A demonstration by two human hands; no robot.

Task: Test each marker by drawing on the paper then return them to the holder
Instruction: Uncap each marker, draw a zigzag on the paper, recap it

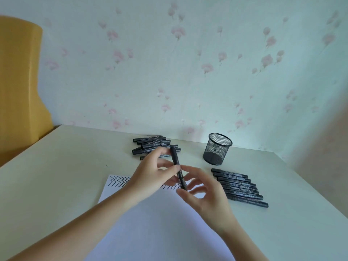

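Note:
A black marker [176, 162] stands nearly upright above the white paper [160, 223]. My left hand [152, 178] pinches its middle between thumb and fingers. My right hand [203, 193] pinches its lower end with thumb and forefinger, the other fingers spread. Black zigzag lines [118, 181] run along the paper's far edge, partly hidden by my hands. A loose pile of black markers [150, 145] lies behind my left hand. A neat row of several black markers [239, 187] lies to the right of the paper. The black mesh holder [217, 148] stands upright at the back right, and looks empty.
The pale table [56, 176] meets a flowered wall at the back. A yellow chair back [18, 81] rises at the far left, beyond the table's left edge. The table's right edge runs diagonally past the row of markers.

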